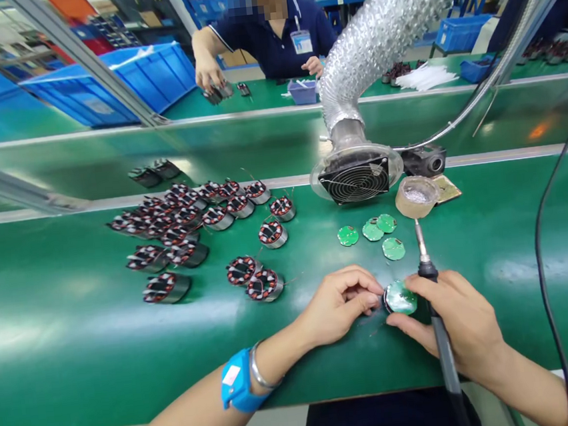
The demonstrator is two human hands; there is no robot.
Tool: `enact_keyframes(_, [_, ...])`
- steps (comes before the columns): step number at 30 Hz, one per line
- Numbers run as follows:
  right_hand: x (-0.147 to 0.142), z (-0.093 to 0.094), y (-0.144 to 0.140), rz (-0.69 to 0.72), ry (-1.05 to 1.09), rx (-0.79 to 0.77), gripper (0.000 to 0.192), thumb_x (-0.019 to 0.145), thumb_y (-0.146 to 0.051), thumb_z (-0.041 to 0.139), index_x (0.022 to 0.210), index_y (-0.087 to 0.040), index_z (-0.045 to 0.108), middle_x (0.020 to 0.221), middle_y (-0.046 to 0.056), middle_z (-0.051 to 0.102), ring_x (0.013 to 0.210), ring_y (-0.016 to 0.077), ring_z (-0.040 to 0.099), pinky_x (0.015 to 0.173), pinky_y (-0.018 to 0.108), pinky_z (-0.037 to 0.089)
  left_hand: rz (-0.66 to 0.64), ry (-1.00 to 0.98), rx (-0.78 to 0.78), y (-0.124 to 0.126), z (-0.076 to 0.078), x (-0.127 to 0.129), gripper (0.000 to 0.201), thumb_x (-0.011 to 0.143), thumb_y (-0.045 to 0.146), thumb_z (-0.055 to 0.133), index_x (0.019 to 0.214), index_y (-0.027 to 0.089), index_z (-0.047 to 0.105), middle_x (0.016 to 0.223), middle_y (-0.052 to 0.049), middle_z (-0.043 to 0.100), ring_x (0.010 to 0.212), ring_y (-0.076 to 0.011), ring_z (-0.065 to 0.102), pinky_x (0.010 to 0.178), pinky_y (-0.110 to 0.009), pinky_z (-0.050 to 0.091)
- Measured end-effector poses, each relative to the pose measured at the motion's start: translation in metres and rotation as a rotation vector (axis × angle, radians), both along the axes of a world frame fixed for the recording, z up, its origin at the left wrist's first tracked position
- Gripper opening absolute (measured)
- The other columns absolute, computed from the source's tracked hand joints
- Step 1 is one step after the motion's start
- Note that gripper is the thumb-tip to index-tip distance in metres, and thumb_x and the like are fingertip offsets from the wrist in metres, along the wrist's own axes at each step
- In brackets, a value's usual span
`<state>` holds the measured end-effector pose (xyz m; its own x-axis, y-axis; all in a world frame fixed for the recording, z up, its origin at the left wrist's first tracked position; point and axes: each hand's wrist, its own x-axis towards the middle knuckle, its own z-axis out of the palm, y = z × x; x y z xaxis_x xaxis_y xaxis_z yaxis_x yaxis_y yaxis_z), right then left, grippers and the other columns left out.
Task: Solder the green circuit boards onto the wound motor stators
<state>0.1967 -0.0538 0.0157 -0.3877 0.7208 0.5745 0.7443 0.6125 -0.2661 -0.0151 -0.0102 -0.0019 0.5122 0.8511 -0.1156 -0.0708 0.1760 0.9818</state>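
A round green circuit board (401, 297) sits on top of a motor stator (386, 301), mostly hidden beneath it, in front of me on the bench. My left hand (346, 304) is closed in a pinch at the stator's left edge; whatever lies between its fingertips is too small to make out. My right hand (458, 320) grips a soldering iron (441, 338), its tip pointing away from me at a round pot (417, 197). The thumb and index finger of that same hand reach round the board's right side. Loose green boards (393, 248) lie just beyond.
Many wound stators (165, 228) are grouped at the left, with several nearer the middle (265, 285). A fume-extractor fan (356, 179) hangs from a silver duct (387, 29). A black cable (543, 248) runs at right. Across the bench a co-worker (272, 40) handles parts.
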Motion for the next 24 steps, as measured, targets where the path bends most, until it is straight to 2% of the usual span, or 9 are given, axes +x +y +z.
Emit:
enact_keyframes(4, [-0.004, 0.001, -0.001, -0.089, -0.104, -0.027, 0.035, 0.084, -0.044, 0.068, 0.106, -0.020, 0.056, 0.077, 0.006, 0.057, 0.072, 0.0225, 0.049, 0.066, 0.036, 0.043, 0.000, 0.032, 0.022, -0.001, 0.000, 0.000, 0.026, 0.080, 0.040, 0.070, 0.084, 0.013, 0.069, 0.093, -0.007, 0.062, 0.064, -0.0109, 0.062, 0.059, -0.024, 0.053])
enact_keyframes(7, [0.000, 0.004, 0.002, -0.067, -0.100, -0.094, 0.048, 0.079, -0.055, 0.068, 0.109, -0.020, 0.056, 0.078, 0.006, 0.055, 0.073, 0.0229, 0.049, 0.066, 0.037, 0.044, -0.002, 0.052, 0.036, -0.001, 0.002, 0.000, 0.024, 0.081, 0.038, 0.069, 0.084, 0.014, 0.070, 0.096, -0.008, 0.065, 0.063, -0.0106, 0.063, 0.060, -0.024, 0.054])
enact_keyframes(9, [0.005, 0.006, 0.005, -0.003, -0.064, -0.154, 0.056, 0.076, -0.058, 0.070, 0.113, -0.019, 0.054, 0.084, 0.007, 0.058, 0.078, 0.0245, 0.052, 0.069, 0.039, 0.047, -0.002, 0.070, 0.044, 0.000, 0.002, 0.000, 0.024, 0.081, 0.038, 0.069, 0.085, 0.014, 0.071, 0.097, -0.008, 0.066, 0.063, -0.0107, 0.063, 0.059, -0.024, 0.054])
enact_keyframes(11, [0.010, 0.009, 0.009, 0.123, -0.005, -0.223, 0.048, 0.080, -0.045, 0.071, 0.115, -0.019, 0.051, 0.098, 0.011, 0.062, 0.094, 0.0276, 0.055, 0.079, 0.042, 0.049, -0.002, 0.073, 0.046, 0.000, 0.002, 0.000, 0.025, 0.080, 0.039, 0.069, 0.085, 0.014, 0.072, 0.096, -0.008, 0.067, 0.062, -0.0110, 0.063, 0.058, -0.024, 0.054])
enact_keyframes(13, [0.014, 0.010, 0.012, 0.261, 0.052, -0.284, 0.035, 0.085, -0.024, 0.065, 0.116, -0.021, 0.049, 0.112, 0.012, 0.063, 0.109, 0.0266, 0.055, 0.089, 0.043, 0.049, 0.002, 0.065, 0.033, 0.000, 0.001, 0.001, 0.025, 0.080, 0.039, 0.070, 0.085, 0.014, 0.072, 0.095, -0.008, 0.067, 0.063, -0.0114, 0.063, 0.059, -0.024, 0.054])
enact_keyframes(15, [0.017, 0.009, 0.014, 0.348, 0.088, -0.304, 0.032, 0.086, -0.011, 0.059, 0.115, -0.022, 0.050, 0.113, 0.010, 0.065, 0.112, 0.0235, 0.056, 0.092, 0.041, 0.048, 0.022, 0.054, -0.002, -0.001, -0.001, 0.002, 0.027, 0.079, 0.039, 0.071, 0.086, 0.013, 0.071, 0.090, -0.008, 0.068, 0.063, -0.0120, 0.063, 0.060, -0.025, 0.054])
enact_keyframes(17, [0.017, 0.008, 0.015, 0.368, 0.091, -0.264, 0.033, 0.086, -0.008, 0.058, 0.115, -0.022, 0.051, 0.106, 0.009, 0.067, 0.108, 0.0223, 0.058, 0.090, 0.041, 0.049, 0.040, 0.045, -0.046, -0.003, -0.004, 0.003, 0.029, 0.078, 0.039, 0.072, 0.088, 0.013, 0.070, 0.082, -0.006, 0.068, 0.063, -0.0122, 0.062, 0.060, -0.025, 0.053])
enact_keyframes(20, [0.016, 0.006, 0.015, 0.308, 0.033, -0.195, 0.035, 0.086, -0.010, 0.060, 0.118, -0.022, 0.052, 0.104, 0.009, 0.068, 0.104, 0.0234, 0.060, 0.089, 0.042, 0.051, 0.040, 0.030, -0.079, -0.004, -0.007, 0.003, 0.031, 0.076, 0.040, 0.074, 0.088, 0.013, 0.067, 0.077, -0.005, 0.067, 0.062, -0.0121, 0.061, 0.061, -0.025, 0.051])
enact_keyframes(24, [0.015, 0.004, 0.017, 0.295, -0.051, -0.225, 0.032, 0.087, -0.019, 0.062, 0.118, -0.023, 0.055, 0.095, 0.007, 0.068, 0.093, 0.0237, 0.062, 0.081, 0.041, 0.054, 0.022, 0.028, -0.013, -0.001, -0.005, 0.003, 0.029, 0.076, 0.041, 0.073, 0.083, 0.013, 0.067, 0.078, -0.006, 0.067, 0.065, -0.0134, 0.060, 0.063, -0.026, 0.051])
